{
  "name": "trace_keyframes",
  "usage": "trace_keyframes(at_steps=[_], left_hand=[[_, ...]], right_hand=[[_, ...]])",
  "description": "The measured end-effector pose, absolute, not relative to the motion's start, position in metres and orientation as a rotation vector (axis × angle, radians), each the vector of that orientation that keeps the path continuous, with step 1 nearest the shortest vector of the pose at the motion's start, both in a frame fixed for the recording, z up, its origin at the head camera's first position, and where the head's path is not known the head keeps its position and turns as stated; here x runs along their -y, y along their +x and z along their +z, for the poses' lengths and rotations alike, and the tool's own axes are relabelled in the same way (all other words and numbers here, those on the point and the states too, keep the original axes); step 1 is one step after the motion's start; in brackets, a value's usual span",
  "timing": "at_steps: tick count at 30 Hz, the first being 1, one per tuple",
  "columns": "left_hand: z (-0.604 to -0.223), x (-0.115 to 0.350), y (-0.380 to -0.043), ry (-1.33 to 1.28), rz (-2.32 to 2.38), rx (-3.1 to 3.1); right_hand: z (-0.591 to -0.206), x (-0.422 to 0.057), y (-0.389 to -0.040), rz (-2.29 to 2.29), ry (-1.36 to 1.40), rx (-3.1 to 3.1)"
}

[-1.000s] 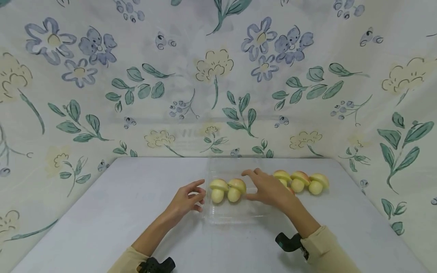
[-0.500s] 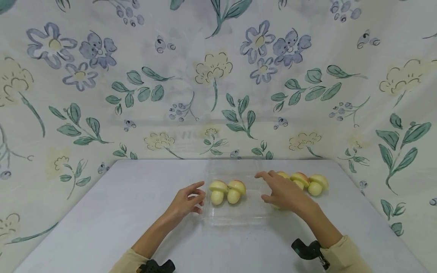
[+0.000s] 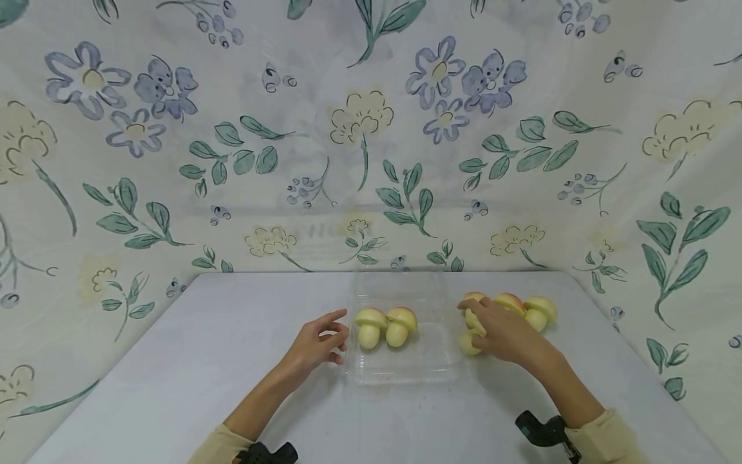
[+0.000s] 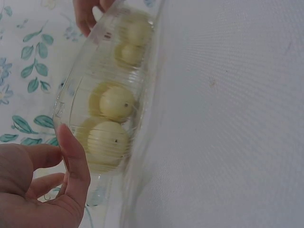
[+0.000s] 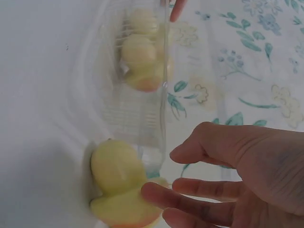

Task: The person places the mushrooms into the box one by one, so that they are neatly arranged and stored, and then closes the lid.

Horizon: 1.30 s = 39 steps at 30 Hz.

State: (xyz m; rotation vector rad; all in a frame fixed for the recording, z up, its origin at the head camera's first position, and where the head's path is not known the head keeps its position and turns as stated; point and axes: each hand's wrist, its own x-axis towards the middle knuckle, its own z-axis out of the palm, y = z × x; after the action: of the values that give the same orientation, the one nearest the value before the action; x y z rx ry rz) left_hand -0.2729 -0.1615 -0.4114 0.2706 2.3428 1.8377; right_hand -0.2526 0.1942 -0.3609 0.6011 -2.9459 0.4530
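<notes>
Hovering at three o'clock of the clear tray, the right hand lies over the near piece of a group on the white desk; its grip is spread, thumb and fingers apart and bent a little, with no hold that shows. In the right wrist view one fingertip overlaps that piece's rounded cap, though whether it touches cannot be told. The near piece is shaped like a mushroom, pale yellow-green with a reddish blush, and sits just outside the tray wall. Beyond it, towards two o'clock from the tray's middle, more mushroom-shaped pieces stand close together, partly hidden by the hand. At nine o'clock of the tray is the left hand, its grip slack, fingers loosely curved just beside the rim and holding nothing that can be made out; contact with the rim is unclear. Inside the tray, between its centre and ten o'clock, two matching pieces stand side by side, caps towards twelve and stems towards six. A floral cloth hangs at twelve o'clock behind the desk, and beige sleeves with black wrist devices come in from five and seven o'clock
</notes>
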Motion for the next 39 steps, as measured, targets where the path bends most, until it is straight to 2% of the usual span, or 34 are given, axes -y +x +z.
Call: trace_keyframes(at_steps=[11,20,31,39], left_hand=[[-0.416,0.161,-0.274,0.253,1.852,-2.331],[-0.418,0.162,-0.274,0.269,1.847,-2.330],[-0.414,0.162,-0.273,0.290,1.846,-2.322],[-0.410,0.160,-0.273,0.283,1.832,-2.336]], right_hand=[[-0.374,-0.209,-0.257,0.431,0.549,2.963],[-0.378,-0.220,-0.260,0.338,0.622,2.972],[-0.374,-0.227,-0.258,0.543,0.636,3.055],[-0.377,-0.228,-0.262,0.487,0.646,3.049]])
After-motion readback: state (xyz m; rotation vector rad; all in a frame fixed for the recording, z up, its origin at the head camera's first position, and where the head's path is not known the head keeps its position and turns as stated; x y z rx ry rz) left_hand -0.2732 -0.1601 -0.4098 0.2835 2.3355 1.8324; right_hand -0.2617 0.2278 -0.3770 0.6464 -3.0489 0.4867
